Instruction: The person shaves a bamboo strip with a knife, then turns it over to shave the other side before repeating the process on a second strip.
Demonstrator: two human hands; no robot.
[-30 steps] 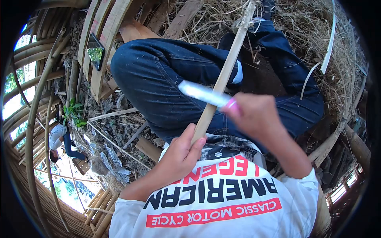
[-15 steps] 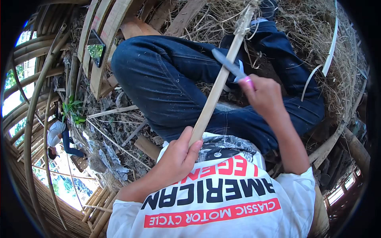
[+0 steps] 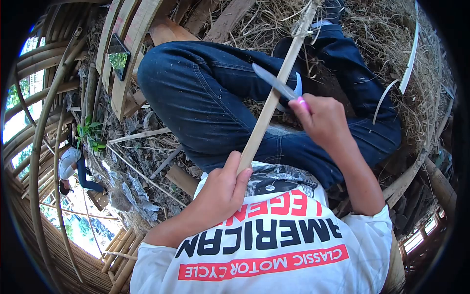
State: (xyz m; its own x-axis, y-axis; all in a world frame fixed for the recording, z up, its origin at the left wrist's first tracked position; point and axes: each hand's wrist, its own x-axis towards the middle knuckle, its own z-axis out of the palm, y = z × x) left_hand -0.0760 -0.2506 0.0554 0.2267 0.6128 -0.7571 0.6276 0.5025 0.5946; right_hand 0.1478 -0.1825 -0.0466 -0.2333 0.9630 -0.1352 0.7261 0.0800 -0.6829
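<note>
A long pale strip of wood (image 3: 268, 111) slants from my lap up to the dry grass, its far end frayed with shavings. My left hand (image 3: 226, 188) is wrapped round its near end, thumb on top. In my right hand (image 3: 322, 117) is a knife (image 3: 274, 82) with a pink handle, gripped in a closed fist. The blade lies across the middle of the strip and points up and left. A thin curled sliver shows beside the strip, near the blade.
Dry grass and shavings (image 3: 382, 49) cover the ground at the top right. A phone (image 3: 119, 57) lies on planks (image 3: 139, 24) at the upper left. Bamboo poles (image 3: 36, 147) stand at the left, where another person (image 3: 73, 166) is seen. A small plant (image 3: 90, 134) grows nearby.
My right hand and the knife have moved slightly down and left, the blade sliding along the strip towards me. My left hand keeps its hold on the near end.
</note>
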